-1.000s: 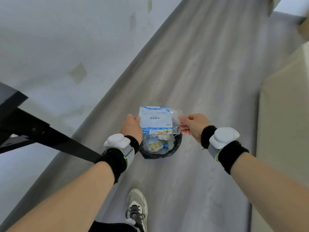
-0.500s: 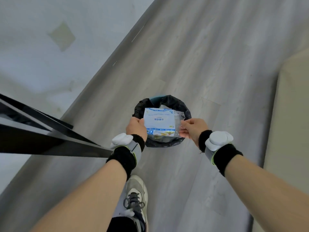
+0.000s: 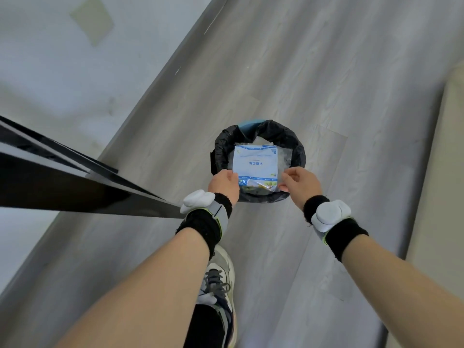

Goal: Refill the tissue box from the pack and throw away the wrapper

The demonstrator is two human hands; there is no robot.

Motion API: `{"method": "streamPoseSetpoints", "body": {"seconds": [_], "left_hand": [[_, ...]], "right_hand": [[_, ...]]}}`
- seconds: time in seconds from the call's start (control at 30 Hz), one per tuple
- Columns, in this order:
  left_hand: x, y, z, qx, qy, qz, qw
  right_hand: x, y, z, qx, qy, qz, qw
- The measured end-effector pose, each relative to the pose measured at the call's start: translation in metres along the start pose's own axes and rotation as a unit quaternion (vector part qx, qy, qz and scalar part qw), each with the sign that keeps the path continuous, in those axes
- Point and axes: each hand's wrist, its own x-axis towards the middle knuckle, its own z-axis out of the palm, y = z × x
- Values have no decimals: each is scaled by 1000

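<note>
Head view: both hands hold wrapper (image 3: 255, 162) over bin (image 3: 297, 149).

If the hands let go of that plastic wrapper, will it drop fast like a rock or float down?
Probably it floats and flutters. The wrapper looks like thin, empty film, so it is likely very light. The left hand and right hand hold it stretched by its edges, so it is likely floppy. It should land in the bin beneath.

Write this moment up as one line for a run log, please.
stage: wrapper disposal | left hand: pinching wrapper | right hand: pinching wrapper | wrapper: flat above bin mouth, not dropped | bin: black liner, already holds rubbish
</note>
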Motion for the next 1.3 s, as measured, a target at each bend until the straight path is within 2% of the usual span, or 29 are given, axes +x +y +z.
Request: {"method": "streamPoseSetpoints", "body": {"seconds": [0.1,0.27,0.47,1.0,1.3], "left_hand": [[-3,-2,-4,-10,-8,4,1000],[-14,9,-11,-43,-19,-3,999],[-17,13,-16,-92,-37,-31,995],[-36,26,-25,-85,-26,-31,996],[-68,49,-42,-82,-15,-4,996]], "right_hand": [[-7,6,7,-59,30,-40,997],[-10,12,8,25,42,-38,998],[-6,11,13,43,62,-23,997],[-14,-7,19,8,61,33,998],[-41,-23,19,23,89,10,996]]}}
